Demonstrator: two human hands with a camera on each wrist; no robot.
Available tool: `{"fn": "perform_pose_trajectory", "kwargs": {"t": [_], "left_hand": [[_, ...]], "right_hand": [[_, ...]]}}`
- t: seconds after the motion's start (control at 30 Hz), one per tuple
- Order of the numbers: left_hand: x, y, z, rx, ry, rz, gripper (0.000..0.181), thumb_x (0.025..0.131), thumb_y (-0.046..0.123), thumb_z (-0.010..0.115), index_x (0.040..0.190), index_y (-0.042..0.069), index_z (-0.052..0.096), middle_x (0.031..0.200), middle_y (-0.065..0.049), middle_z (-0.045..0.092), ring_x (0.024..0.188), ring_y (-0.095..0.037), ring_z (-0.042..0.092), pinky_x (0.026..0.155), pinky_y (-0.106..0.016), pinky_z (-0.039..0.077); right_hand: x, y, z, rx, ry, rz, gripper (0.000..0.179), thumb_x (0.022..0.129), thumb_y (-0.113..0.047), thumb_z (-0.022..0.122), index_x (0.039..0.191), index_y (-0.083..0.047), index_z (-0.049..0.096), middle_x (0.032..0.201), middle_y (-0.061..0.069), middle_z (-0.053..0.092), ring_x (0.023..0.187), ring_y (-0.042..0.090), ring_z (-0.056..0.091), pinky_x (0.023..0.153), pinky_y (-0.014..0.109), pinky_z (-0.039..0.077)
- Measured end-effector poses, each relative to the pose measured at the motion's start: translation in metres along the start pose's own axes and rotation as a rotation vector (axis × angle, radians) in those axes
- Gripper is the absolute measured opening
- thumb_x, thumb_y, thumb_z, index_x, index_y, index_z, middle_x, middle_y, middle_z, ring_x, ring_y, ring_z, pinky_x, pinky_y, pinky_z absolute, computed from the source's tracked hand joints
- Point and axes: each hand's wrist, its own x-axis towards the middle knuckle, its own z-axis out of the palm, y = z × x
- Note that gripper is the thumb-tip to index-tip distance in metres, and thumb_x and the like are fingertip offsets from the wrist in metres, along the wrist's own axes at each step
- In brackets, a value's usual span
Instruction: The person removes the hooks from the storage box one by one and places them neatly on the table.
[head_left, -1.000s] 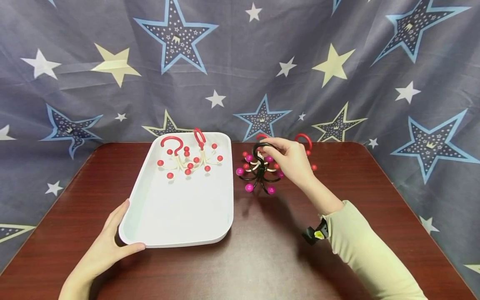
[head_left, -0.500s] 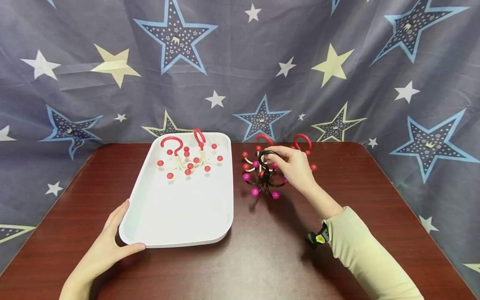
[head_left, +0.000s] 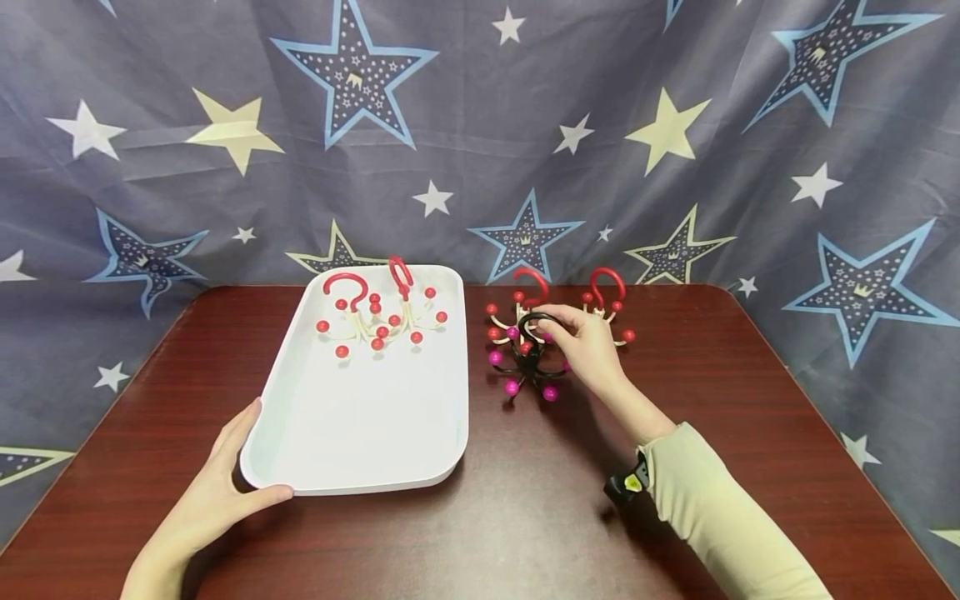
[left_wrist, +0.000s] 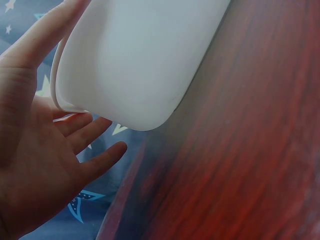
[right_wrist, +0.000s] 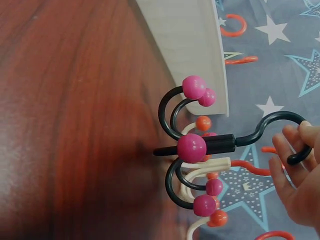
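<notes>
My right hand (head_left: 596, 346) pinches the curved top hook of a black multi-arm hanger (head_left: 529, 362) with pink ball tips. The right wrist view shows the black hanger (right_wrist: 220, 144) with thumb and fingers at the hook's end; whether its lower tip touches the table is unclear. Just behind it is a cream hanger (head_left: 533, 279) with a red hook and red balls, partly hidden. My left hand (head_left: 213, 492) rests on the near left corner of a white tray (head_left: 367, 417), thumb along the front rim. In the left wrist view, straight, spread fingers (left_wrist: 102, 162) show beside the tray (left_wrist: 130, 65).
Two cream hangers with red hooks, one left (head_left: 357, 312) and one right (head_left: 406, 304), stand at the tray's far end. Another red-hooked hanger (head_left: 609, 283) is behind my right hand. A star-patterned cloth (head_left: 480, 125) hangs behind the brown table (head_left: 525, 517).
My right hand has lowered the black hanger toward the table and slightly to the right, uncovering more of the red-hooked hanger behind. The left hand and tray stay put.
</notes>
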Motion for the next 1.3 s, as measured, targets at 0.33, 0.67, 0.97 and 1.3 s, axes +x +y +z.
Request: {"fn": "perform_pose_trajectory", "kwargs": {"t": [0.33, 0.67, 0.97, 1.3], "left_hand": [[0.000, 0.000, 0.000, -0.005, 0.001, 0.001, 0.111, 0.063, 0.018, 0.082, 0.147, 0.023, 0.010, 0.149, -0.008, 0.013, 0.125, 0.008, 0.011, 0.088, 0.000, 0.009], [0.001, 0.000, -0.001, -0.018, 0.009, 0.042, 0.111, 0.062, 0.015, 0.082, 0.147, 0.019, 0.011, 0.148, -0.012, 0.015, 0.124, 0.012, 0.011, 0.088, 0.000, 0.009], [0.001, 0.000, -0.002, -0.008, 0.002, 0.020, 0.111, 0.063, 0.017, 0.082, 0.147, 0.022, 0.010, 0.149, -0.009, 0.013, 0.125, 0.010, 0.011, 0.088, 0.000, 0.009], [0.000, 0.001, -0.001, -0.029, 0.009, 0.029, 0.111, 0.062, 0.014, 0.083, 0.147, 0.021, 0.012, 0.148, -0.010, 0.015, 0.123, 0.012, 0.011, 0.088, 0.001, 0.010]], "right_hand": [[-0.002, 0.000, 0.004, 0.001, -0.020, -0.015, 0.023, 0.086, -0.016, 0.063, 0.108, -0.010, 0.066, 0.099, 0.003, 0.069, 0.088, 0.011, 0.061, 0.076, 0.021, 0.045], [0.022, -0.031, 0.008, -0.047, 0.004, -0.052, 0.024, 0.086, -0.022, 0.062, 0.109, -0.015, 0.065, 0.103, 0.001, 0.068, 0.087, 0.010, 0.064, 0.075, 0.029, 0.049], [0.048, -0.054, 0.033, 0.009, 0.000, -0.091, 0.021, 0.087, -0.019, 0.062, 0.106, -0.011, 0.066, 0.101, 0.002, 0.068, 0.089, 0.010, 0.063, 0.078, 0.025, 0.048], [0.072, -0.066, 0.073, -0.009, -0.017, -0.070, 0.029, 0.087, -0.019, 0.061, 0.115, -0.012, 0.061, 0.099, 0.003, 0.069, 0.086, 0.013, 0.064, 0.075, 0.027, 0.049]]}}
